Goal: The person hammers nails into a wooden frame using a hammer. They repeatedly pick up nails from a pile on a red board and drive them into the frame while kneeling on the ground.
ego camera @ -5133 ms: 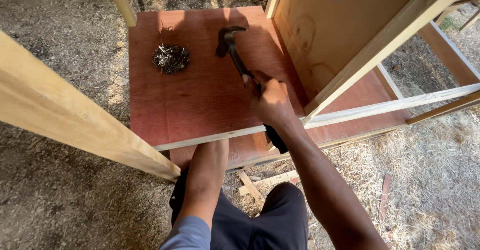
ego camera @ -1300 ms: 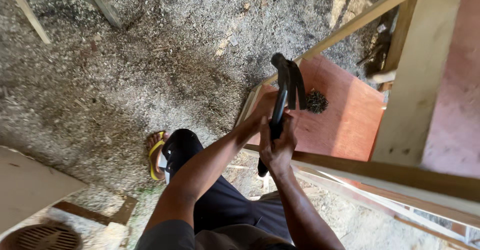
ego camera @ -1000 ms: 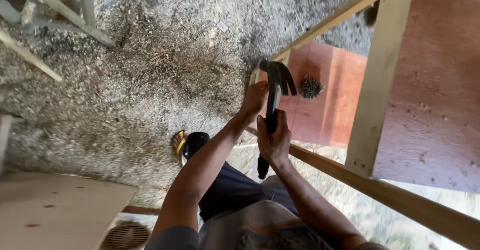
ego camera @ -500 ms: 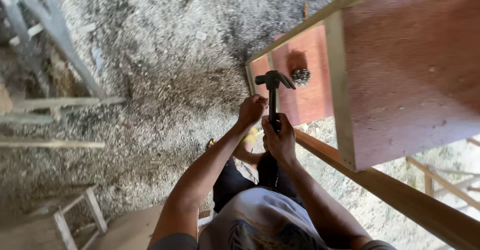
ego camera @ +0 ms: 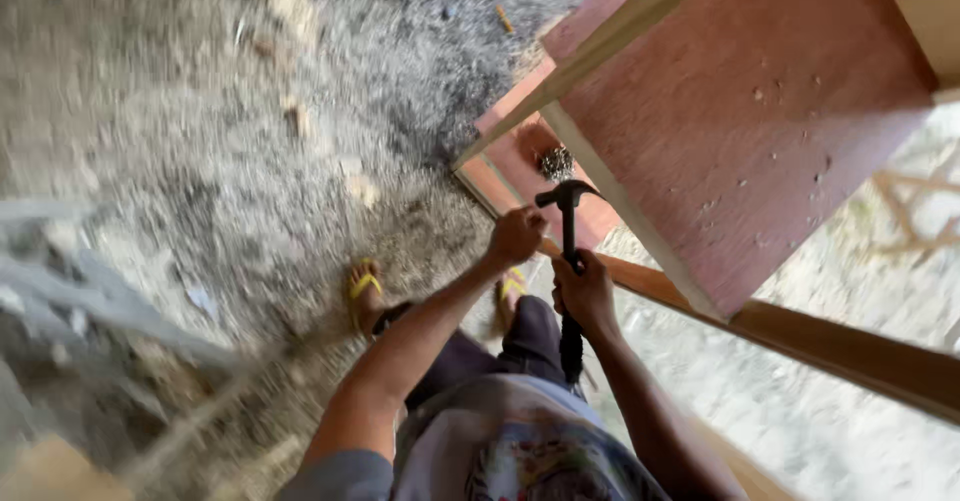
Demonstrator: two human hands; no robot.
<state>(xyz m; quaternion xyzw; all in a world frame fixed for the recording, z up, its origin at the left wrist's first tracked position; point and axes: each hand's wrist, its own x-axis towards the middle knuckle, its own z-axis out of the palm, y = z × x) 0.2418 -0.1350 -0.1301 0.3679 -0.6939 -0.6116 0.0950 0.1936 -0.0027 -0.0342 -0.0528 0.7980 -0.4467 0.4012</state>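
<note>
Right hand (ego camera: pixel 585 296) is clenched mid-handle on the hammer (ego camera: pixel 568 261), its long axis upright with the head above; left hand (ego camera: pixel 517 236) is curled shut just beside the head, on the wooden rail (ego camera: pixel 800 336).

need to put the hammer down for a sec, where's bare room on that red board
Bare red board lies left of the nail pile, toward its outer edge. The near end is crowded: the left hand, the hammer in the right hand and the rail. The big panel covers the right side.

grey short sleeve (ego camera: pixel 345 466), printed shirt (ego camera: pixel 520 451), yellow flip-flops (ego camera: pixel 365 286)
</note>
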